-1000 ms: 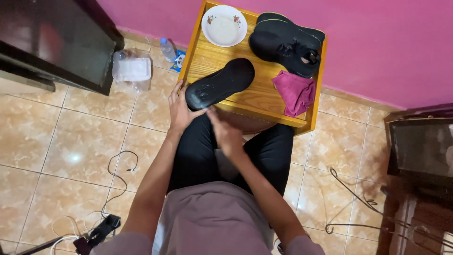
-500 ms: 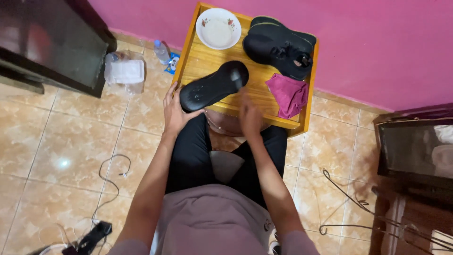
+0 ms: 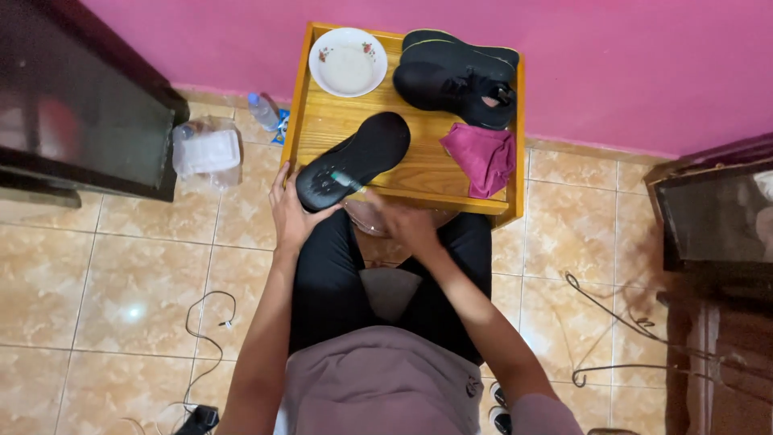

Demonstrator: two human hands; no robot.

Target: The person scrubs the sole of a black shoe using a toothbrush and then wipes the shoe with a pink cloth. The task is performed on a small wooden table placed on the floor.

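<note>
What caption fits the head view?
Left hand holds a black insole on a wooden table; right hand alongside.

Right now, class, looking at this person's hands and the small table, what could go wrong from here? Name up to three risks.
1. The black shoe overhangs the wooden table at its near edge, with only the left hand supporting its end; it may slip off.
2. The right hand is blurred near that edge and might knock the magenta cloth, which lies close to it.
3. Pushing the shoe away could bump the white bowl.
</note>
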